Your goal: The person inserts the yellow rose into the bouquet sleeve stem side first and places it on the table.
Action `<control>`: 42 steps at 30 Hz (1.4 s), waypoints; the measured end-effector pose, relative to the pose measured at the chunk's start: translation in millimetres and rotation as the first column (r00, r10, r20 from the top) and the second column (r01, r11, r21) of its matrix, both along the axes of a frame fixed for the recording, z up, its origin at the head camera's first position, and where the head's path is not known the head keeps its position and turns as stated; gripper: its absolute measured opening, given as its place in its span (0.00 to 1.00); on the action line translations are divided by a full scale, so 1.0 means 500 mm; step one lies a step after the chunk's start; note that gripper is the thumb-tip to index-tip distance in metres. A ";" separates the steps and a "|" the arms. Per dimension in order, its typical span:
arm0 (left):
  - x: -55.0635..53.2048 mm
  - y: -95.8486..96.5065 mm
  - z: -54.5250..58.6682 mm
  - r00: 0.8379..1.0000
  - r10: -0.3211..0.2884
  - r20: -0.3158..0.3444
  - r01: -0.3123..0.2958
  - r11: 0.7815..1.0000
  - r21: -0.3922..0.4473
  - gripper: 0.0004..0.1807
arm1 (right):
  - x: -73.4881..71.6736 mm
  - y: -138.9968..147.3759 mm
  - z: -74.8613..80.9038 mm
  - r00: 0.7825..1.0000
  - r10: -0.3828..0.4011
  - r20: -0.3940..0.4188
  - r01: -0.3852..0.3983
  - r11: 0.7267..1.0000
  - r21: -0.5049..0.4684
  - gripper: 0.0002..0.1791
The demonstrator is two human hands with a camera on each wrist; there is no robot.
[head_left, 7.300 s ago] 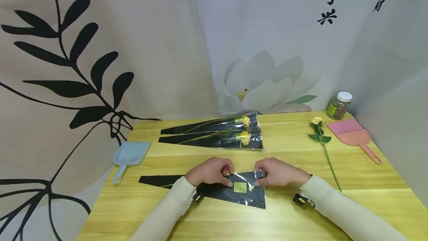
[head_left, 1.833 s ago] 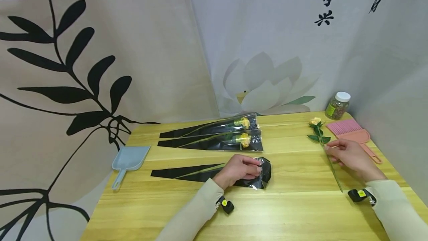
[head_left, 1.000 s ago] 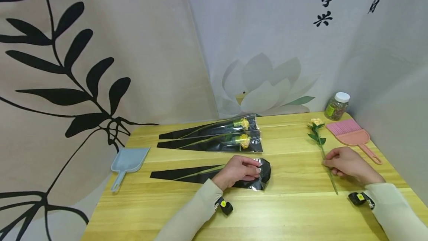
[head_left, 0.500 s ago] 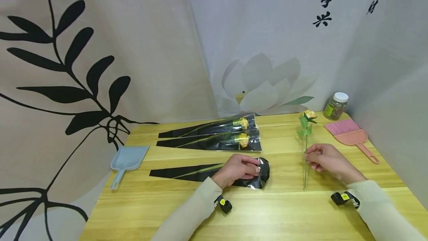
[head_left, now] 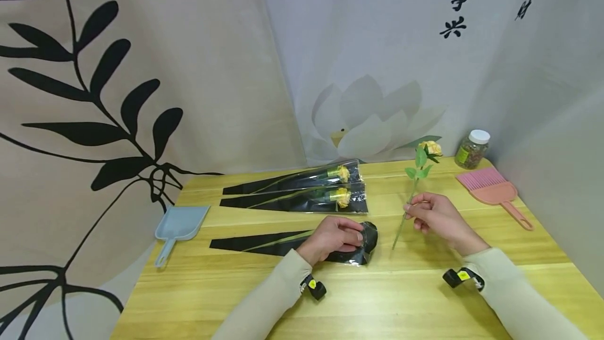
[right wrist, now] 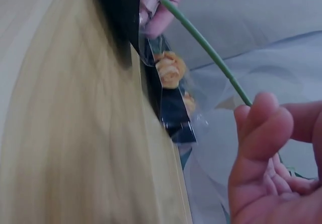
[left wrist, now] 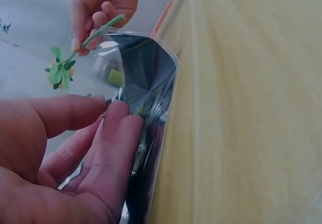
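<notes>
My left hand point(head_left: 330, 238) pinches the wide end of a black flower sleeve point(head_left: 278, 248) with a clear front, lying on the table. In the left wrist view, the mouth of the sleeve point(left wrist: 143, 65) stands apart, with the clear film lifted off the black back. My right hand point(head_left: 439, 219) pinches the green stem of a yellow rose point(head_left: 421, 157) between thumb and fingers, held up off the table. The bloom points away, and the bare stem end slants toward the sleeve. In the right wrist view, the stem point(right wrist: 211, 53) reaches in front of the left hand.
Two sleeved yellow roses point(head_left: 343, 197) lie side by side behind the left hand. A blue dustpan point(head_left: 183, 223) is at the left edge of the wooden table point(head_left: 368, 303). At right are a pink brush point(head_left: 495, 190) and a white-lidded jar point(head_left: 473, 149). Curtains hang behind.
My right hand has picked the rose up off the table at right and carried it left toward the sleeve. The left hand stays at the sleeve's wide end, which was flat earlier.
</notes>
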State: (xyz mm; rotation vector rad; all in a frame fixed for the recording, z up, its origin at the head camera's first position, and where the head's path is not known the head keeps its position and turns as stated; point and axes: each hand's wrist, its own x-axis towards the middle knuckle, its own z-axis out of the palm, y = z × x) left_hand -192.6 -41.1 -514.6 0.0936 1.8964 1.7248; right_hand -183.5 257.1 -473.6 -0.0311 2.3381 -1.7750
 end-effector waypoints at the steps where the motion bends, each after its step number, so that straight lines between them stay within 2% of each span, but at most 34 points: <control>1: 0.000 0.000 0.000 1.000 0.002 0.002 -0.002 1.000 0.002 0.13 | -0.002 -0.006 0.001 1.000 0.000 -0.006 0.000 1.000 -0.012 0.19; 9: 0.003 0.006 -0.001 1.000 0.016 0.019 -0.017 0.999 0.039 0.13 | -0.016 -0.052 -0.001 0.997 -0.054 -0.058 0.049 0.995 -0.084 0.16; 19: 0.006 0.013 -0.006 0.998 0.061 0.023 -0.063 0.995 0.073 0.16 | -0.016 -0.081 -0.031 0.993 -0.096 -0.068 0.092 0.994 -0.060 0.14; 24: 0.003 0.014 -0.005 0.995 0.100 0.013 -0.100 0.993 0.067 0.16 | -0.017 -0.092 -0.044 0.993 -0.101 -0.054 0.097 0.993 -0.071 0.15; 31: -0.004 0.022 -0.004 0.994 0.107 0.001 -0.107 0.990 0.091 0.16 | -0.010 -0.116 -0.054 0.991 -0.128 -0.033 0.124 0.987 -0.101 0.15; 42: -0.011 0.029 0.004 0.986 0.165 -0.004 -0.163 0.978 0.126 0.17 | -0.001 -0.153 -0.068 0.993 -0.121 0.004 0.121 0.984 -0.130 0.13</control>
